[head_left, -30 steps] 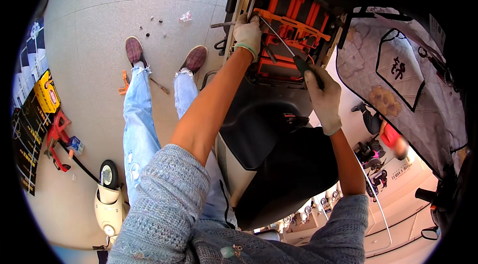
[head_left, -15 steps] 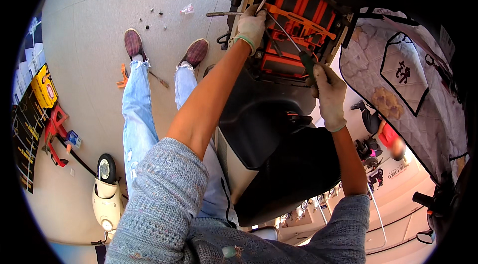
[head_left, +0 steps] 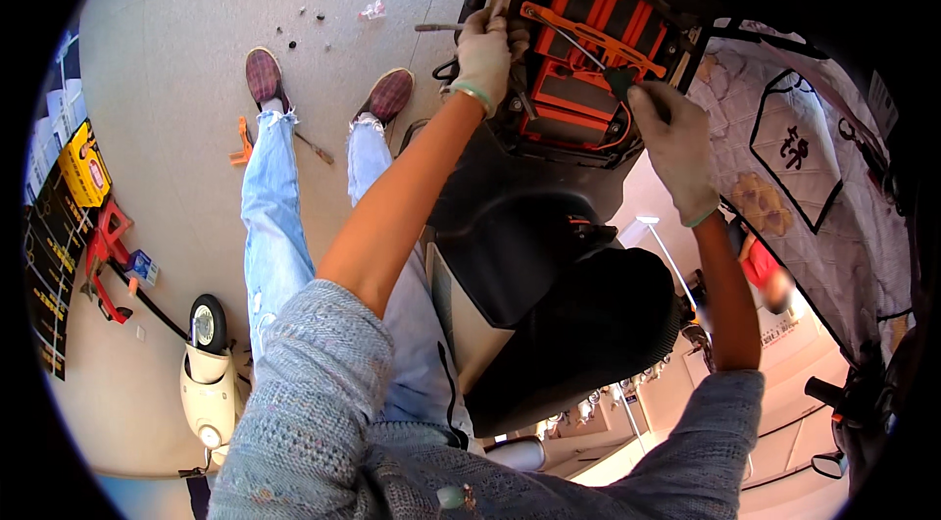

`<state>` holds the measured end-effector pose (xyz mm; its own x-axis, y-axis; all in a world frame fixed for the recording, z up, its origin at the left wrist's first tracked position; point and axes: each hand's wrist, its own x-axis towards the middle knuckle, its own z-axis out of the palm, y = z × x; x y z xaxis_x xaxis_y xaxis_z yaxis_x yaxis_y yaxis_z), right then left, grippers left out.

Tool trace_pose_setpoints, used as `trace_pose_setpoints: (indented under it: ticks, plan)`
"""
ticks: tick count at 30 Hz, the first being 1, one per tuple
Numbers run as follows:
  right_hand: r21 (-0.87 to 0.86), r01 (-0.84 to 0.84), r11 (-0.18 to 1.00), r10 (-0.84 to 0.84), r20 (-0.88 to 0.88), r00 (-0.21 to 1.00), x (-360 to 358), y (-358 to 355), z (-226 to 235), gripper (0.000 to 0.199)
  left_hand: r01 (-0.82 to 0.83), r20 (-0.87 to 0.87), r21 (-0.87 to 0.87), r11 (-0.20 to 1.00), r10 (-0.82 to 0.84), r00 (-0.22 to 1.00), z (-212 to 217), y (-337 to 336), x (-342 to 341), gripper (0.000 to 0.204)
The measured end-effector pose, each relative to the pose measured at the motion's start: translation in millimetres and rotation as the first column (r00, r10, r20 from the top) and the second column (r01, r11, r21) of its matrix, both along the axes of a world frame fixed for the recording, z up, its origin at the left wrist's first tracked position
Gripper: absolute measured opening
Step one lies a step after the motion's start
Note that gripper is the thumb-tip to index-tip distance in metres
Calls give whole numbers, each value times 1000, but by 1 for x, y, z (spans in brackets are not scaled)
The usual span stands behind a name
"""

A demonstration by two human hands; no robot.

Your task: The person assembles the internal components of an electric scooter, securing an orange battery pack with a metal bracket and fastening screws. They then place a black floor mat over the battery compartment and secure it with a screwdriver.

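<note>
My left hand (head_left: 484, 61), in a pale work glove, is closed around a three-armed metal socket wrench (head_left: 438, 27) at the near left edge of an open scooter compartment. One arm of the wrench sticks out to the left, and another points down to the right. My right hand (head_left: 676, 143), also gloved, grips a screwdriver (head_left: 618, 80) with a dark green handle. Its shaft slants up and left, the tip lying by the left end of an orange bracket (head_left: 598, 42). That bracket spans the orange-and-black battery block (head_left: 573, 94) in the compartment.
Below the compartment sits the scooter's black seat (head_left: 578, 334). A quilted cover (head_left: 814, 138) hangs at the right. Small dark parts (head_left: 292, 45) and a clear plastic scrap (head_left: 372, 9) lie on the floor beside my shoes, near another screwdriver (head_left: 316, 148) and an orange piece (head_left: 242, 142).
My right hand has moved right and up with the screwdriver. My left hand has shifted slightly left and down, turning the socket wrench a little.
</note>
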<state>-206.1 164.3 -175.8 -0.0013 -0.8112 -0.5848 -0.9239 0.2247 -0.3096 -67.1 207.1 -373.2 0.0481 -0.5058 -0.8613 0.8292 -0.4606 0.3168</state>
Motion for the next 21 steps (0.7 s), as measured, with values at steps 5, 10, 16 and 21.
trace_pose_setpoints:
  ticks: [5,10,16,21]
  plan:
    - [145,-340,929,368,-286,885,41,-29,14,35,-108,-272,107,988,134,953,41,27,42,19]
    - [210,-669,713,691,-374,619,66,-39,13,29,64,-380,127,990,-11,925,90,51,36,40]
    - [643,661,387,-850,-29,526,36,-75,5,19,356,-370,129,926,-288,883,134,6,3,56]
    - [599,768,226,-937,-83,340,47,-91,14,20,255,-393,-11,967,-239,888,138,-40,-7,36]
